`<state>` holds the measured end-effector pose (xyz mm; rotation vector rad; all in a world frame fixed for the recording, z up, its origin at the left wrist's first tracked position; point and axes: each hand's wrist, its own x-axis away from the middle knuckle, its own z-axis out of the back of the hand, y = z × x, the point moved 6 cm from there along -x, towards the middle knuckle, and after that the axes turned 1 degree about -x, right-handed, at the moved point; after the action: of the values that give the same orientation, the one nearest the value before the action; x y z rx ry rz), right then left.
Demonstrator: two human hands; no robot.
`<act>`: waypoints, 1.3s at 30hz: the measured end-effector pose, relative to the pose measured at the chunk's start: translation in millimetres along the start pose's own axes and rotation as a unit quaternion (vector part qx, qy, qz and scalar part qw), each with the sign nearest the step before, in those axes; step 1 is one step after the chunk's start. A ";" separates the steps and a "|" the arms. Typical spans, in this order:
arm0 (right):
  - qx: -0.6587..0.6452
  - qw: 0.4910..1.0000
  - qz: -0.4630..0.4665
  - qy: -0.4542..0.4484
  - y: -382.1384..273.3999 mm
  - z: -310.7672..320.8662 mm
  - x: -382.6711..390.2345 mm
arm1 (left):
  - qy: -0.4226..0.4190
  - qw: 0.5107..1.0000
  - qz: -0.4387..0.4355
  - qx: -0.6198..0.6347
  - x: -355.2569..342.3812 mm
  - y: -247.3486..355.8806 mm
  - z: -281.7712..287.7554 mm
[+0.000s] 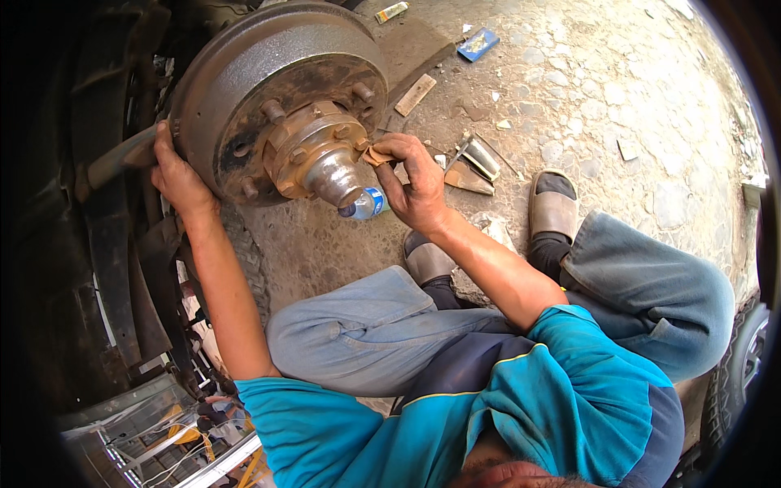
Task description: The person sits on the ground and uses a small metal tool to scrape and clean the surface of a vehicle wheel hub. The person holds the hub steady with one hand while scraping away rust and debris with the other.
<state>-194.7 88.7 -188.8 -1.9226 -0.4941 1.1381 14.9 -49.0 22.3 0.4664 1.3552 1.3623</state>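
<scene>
A large rusty brake drum (244, 73) fills the upper left, with wheel studs on its face and a bolted hub (316, 150) whose greyish shaft end points toward me. My left hand (183, 175) grips the drum's left edge; some of its fingers are hidden behind it. Close to the right side of the hub, my right hand (416, 180) is closed, pinching a small folded brown piece (377, 156) between thumb and fingers. It looks like sandpaper or cloth, but I cannot tell which. Beneath the shaft end shows a clear plastic bottle (369, 202) with a blue label.
On the stone floor lie a blue box (478, 45), a small tube (391, 12), a wooden strip (415, 95) and a metal cup-shaped part (482, 158). A rock (490, 230) sits between my feet. Dark vehicle parts line the left; a tyre (736, 358) stands at lower right.
</scene>
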 end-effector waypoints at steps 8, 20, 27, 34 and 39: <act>0.058 0.993 0.080 -0.057 -7.2 2.9 -9.3 | -0.014 1.000 -0.007 -0.021 1.3 1.9 -0.7; 0.067 0.990 0.115 -0.043 -11.3 3.7 -16.3 | -0.028 0.999 0.019 0.006 -2.9 -1.6 3.0; 0.071 0.990 0.111 -0.041 -6.9 9.4 -11.4 | -0.001 1.000 0.008 -0.008 0.1 -1.5 1.4; 0.057 0.990 0.120 -0.043 -12.8 4.6 -17.0 | -0.012 1.000 0.003 -0.010 -4.6 -2.7 3.2; 0.064 0.988 0.130 -0.044 -9.2 5.9 -14.3 | -0.006 1.000 0.009 -0.014 -2.1 -3.4 1.9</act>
<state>-206.4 87.1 -175.2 -1.8676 -0.2139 1.3920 18.6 -50.9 20.7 0.4678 1.3248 1.3889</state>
